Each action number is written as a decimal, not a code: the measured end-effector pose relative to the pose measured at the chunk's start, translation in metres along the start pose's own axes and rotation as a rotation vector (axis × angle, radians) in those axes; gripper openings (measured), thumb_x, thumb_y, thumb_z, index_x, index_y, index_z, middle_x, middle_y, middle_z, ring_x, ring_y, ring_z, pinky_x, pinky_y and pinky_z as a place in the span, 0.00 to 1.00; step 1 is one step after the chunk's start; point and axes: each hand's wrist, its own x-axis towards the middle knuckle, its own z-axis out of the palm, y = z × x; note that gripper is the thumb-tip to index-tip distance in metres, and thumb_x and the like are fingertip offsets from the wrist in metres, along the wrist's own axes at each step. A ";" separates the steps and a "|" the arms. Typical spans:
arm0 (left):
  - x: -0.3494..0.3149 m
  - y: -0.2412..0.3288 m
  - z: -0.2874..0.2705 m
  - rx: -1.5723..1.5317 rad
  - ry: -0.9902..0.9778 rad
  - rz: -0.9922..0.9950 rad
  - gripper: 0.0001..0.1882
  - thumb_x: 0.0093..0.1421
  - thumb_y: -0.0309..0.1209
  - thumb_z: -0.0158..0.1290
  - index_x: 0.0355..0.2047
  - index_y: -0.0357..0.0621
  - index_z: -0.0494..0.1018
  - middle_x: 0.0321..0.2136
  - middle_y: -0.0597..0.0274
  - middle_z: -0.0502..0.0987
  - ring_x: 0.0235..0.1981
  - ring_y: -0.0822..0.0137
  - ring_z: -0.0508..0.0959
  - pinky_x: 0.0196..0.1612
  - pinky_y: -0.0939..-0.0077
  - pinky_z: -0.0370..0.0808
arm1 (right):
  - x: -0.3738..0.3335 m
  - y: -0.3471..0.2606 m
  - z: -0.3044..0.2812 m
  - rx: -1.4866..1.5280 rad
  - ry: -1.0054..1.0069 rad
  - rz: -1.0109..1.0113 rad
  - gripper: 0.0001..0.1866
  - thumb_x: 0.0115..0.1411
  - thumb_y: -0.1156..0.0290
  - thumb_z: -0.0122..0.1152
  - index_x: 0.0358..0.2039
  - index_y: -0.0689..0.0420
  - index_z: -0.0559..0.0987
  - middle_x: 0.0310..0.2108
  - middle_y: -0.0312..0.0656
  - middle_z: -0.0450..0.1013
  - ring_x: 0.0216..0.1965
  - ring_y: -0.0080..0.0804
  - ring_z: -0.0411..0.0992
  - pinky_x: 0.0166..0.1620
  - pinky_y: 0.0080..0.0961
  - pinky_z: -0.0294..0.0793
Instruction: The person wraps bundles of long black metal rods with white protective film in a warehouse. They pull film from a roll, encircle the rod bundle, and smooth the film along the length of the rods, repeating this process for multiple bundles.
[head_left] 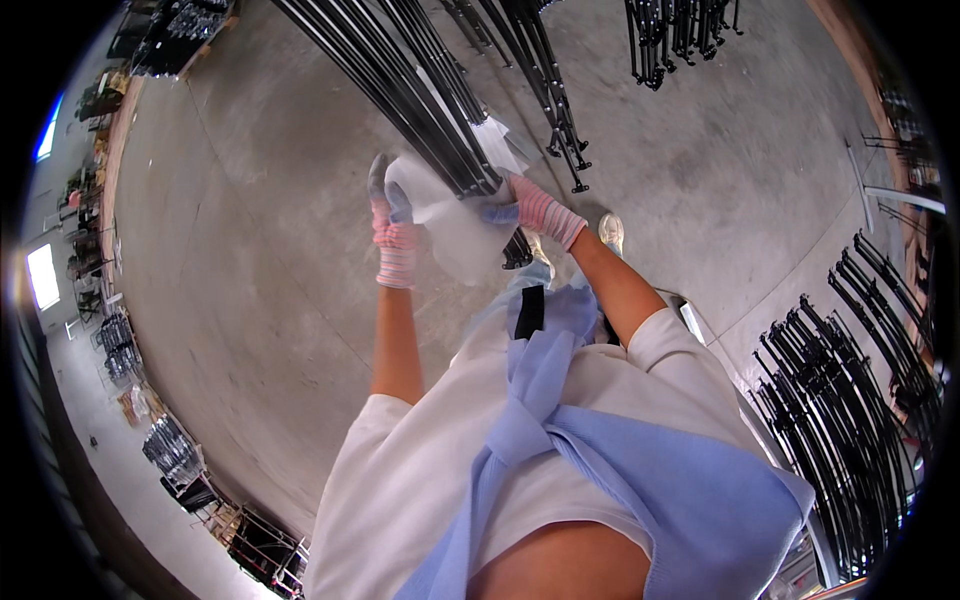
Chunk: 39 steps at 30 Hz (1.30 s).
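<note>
keeping the white sheet [462, 240] smooth at the near ends of the black bars [398, 108] should help, your left hand [388, 210] pinching its edge, your right hand's [537, 208] hold there too hidden to tell.

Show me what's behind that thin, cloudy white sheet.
Grey concrete floor shows around the sheet, and black metal bar ends show at its right; whatever it covers can't be made out.

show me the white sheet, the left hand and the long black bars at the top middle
White sheet [462, 242]: head view, on its lower part.
Left hand [389, 209]: head view, middle of the gloved hand.
Long black bars [405, 114]: head view, midway along the bundle.
</note>
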 end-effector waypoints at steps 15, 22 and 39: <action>0.021 0.108 -0.010 0.886 -1.079 0.119 0.31 0.45 0.54 0.46 0.41 0.42 0.66 0.33 0.51 0.71 0.42 0.57 0.67 0.56 0.60 0.41 | 0.002 0.009 0.013 0.130 0.112 -0.073 0.31 0.36 0.78 0.66 0.43 0.58 0.64 0.34 0.35 0.69 0.35 0.22 0.66 0.41 0.21 0.67; 0.021 0.089 -0.044 1.168 -1.413 -0.049 0.25 0.45 0.45 0.48 0.41 0.42 0.66 0.25 0.53 0.72 0.36 0.59 0.70 0.52 0.62 0.53 | 0.001 0.006 0.020 0.093 0.113 -0.109 0.27 0.38 0.77 0.64 0.42 0.59 0.65 0.34 0.36 0.69 0.35 0.23 0.67 0.40 0.21 0.68; 0.050 0.060 -0.043 0.486 -0.761 -0.020 0.22 0.43 0.34 0.57 0.40 0.44 0.67 0.37 0.62 0.70 0.36 0.73 0.68 0.41 0.79 0.64 | -0.024 -0.047 0.029 -0.058 -0.055 0.082 0.21 0.42 0.73 0.62 0.39 0.57 0.69 0.30 0.32 0.69 0.27 0.14 0.65 0.28 0.11 0.63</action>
